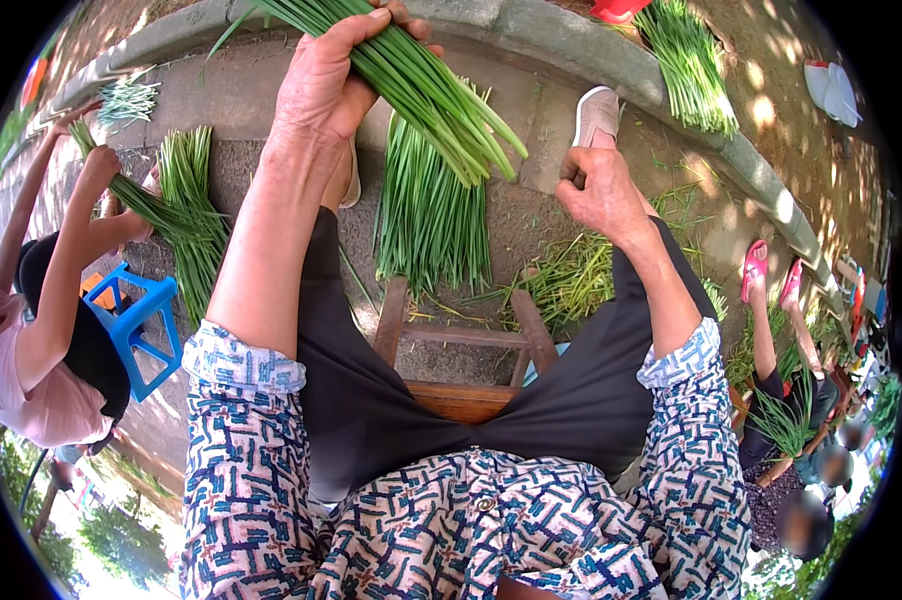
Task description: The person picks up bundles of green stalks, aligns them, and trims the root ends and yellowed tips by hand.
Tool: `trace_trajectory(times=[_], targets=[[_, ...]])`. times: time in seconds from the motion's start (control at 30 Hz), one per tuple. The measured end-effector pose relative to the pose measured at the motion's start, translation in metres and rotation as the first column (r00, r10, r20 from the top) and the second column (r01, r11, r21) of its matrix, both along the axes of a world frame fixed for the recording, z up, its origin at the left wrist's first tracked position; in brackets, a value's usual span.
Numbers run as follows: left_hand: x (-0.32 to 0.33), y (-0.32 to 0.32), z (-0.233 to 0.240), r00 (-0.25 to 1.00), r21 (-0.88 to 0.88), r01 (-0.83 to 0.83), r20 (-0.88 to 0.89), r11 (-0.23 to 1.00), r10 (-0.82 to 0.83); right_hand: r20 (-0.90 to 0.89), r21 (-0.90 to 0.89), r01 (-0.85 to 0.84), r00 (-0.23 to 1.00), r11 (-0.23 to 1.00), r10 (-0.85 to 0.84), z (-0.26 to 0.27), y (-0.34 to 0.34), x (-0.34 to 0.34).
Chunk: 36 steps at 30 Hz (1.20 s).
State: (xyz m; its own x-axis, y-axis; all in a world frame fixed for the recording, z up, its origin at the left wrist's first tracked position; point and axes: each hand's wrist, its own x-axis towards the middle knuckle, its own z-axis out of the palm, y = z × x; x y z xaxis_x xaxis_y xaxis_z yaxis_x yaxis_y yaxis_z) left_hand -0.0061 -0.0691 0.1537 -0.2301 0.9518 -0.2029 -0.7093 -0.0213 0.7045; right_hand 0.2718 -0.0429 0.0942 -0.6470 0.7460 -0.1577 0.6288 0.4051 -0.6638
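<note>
My left hand (338, 75) is closed around a bundle of long green leafy stalks (428, 105), which look like garlic chives, their pale ends pointing down to the right. My right hand (603, 193) is curled above my right knee, apart from the bundle; whether its fingers pinch anything cannot be seen. On the ground between my feet lies a pile of the same stalks (436, 217), partly below the held bundle. Loose, yellowish trimmed leaves (571, 281) are heaped to its right, by my right leg.
I sit on a wooden stool (458, 401). A concrete curb (541, 37) runs ahead, with another stalk pile (687, 75) beyond it. At left, a person holds stalks over a crossed pile (188, 172), near a blue plastic stool (139, 322). More people sit at right.
</note>
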Motion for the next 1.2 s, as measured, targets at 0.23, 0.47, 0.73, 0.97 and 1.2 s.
trace_trajectory(times=[0.23,0.47,0.73,0.97,1.2], targets=[[0.009,0.002,0.002,0.999,-0.087,0.03,0.015,0.996,-0.029,-0.053,0.012,-0.11,0.992,0.994,0.11,-0.001,-0.002,-0.002],[0.015,0.002,-0.003,0.992,-0.166,0.111,-0.049,0.98,-0.12,-0.323,-0.322,0.001,0.94,0.947,-0.111,0.005,-0.003,-0.01],[0.024,0.001,-0.012,0.987,-0.154,0.142,-0.05,0.978,-0.151,-0.414,-0.372,-0.097,0.908,0.923,-0.071,0.011,-0.012,-0.016],[0.03,0.003,-0.013,0.981,-0.219,0.145,-0.094,0.965,-0.169,-0.369,-0.252,-0.15,0.928,0.956,0.048,0.022,-0.015,-0.017],[0.029,0.0,-0.008,0.975,-0.189,0.202,-0.056,0.961,-0.216,-0.331,-0.237,-0.143,0.942,0.961,0.058,0.022,-0.015,-0.019]])
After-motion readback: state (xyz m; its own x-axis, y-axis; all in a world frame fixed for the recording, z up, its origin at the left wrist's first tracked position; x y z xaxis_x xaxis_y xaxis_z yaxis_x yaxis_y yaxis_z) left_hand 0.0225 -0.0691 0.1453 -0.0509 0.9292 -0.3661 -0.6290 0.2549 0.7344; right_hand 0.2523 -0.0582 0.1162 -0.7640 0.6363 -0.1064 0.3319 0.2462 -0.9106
